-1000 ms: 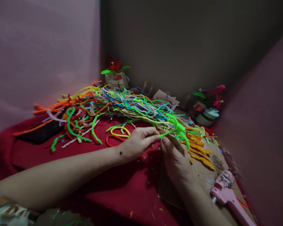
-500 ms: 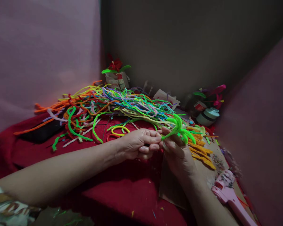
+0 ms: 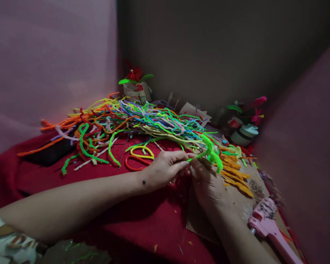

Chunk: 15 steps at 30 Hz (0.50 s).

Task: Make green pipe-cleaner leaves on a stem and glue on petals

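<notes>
A bright green pipe cleaner piece (image 3: 209, 148), with several bent arms at one end and a twisted stem, is held between my two hands. My left hand (image 3: 170, 165) pinches the stem's left end with thumb and fingers. Just to its right, my right hand (image 3: 207, 179) grips the stem below the bent arms, its fingertips partly hidden. Scissors with one yellow and one red handle loop (image 3: 139, 157) lie behind my left wrist. Orange looped pipe cleaners (image 3: 238, 176) rest on cardboard beyond my right hand.
A long heap of many-coloured pipe cleaners (image 3: 154, 119) spreads across the red cloth (image 3: 143, 216). At the right lies a pink glue gun (image 3: 272, 227) on cardboard (image 3: 199, 220). Behind stand a pale lidded jar (image 3: 244, 134), a pink flower (image 3: 258, 108) and a red flower (image 3: 136, 74).
My left hand has rolled over, so its back and wrist now face up, and its thumb lies along the stem. The green piece has turned, its arms pointing differently.
</notes>
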### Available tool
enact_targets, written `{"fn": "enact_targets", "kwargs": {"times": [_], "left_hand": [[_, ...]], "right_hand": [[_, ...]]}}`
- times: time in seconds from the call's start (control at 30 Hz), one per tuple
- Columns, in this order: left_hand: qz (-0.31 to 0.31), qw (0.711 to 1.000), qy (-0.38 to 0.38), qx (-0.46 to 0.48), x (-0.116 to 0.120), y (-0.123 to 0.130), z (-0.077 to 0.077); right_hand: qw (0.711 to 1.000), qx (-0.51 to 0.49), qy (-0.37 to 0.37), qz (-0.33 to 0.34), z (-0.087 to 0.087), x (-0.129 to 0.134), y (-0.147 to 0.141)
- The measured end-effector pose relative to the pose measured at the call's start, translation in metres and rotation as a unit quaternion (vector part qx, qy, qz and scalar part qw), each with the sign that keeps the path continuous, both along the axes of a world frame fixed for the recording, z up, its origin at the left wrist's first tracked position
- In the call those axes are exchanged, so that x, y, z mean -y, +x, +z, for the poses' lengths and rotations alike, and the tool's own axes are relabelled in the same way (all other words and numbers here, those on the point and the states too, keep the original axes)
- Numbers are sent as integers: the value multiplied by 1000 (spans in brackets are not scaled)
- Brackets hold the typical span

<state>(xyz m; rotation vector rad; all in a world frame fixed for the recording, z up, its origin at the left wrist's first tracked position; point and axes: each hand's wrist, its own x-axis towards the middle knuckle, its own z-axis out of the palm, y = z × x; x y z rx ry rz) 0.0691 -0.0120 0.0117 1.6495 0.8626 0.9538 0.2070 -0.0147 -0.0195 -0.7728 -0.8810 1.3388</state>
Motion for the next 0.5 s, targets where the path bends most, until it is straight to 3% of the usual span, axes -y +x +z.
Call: {"fn": "enact_targets", "kwargs": {"times": [0.1,0.5], "left_hand": [[-23,995,-93,38,-2,-1,2],[-108,941,-268,176,-8,-3,3]], "right_hand": [[1000,-23,2,8,6,4,-2],[998,-52,-9,22,13,4,0]]}}
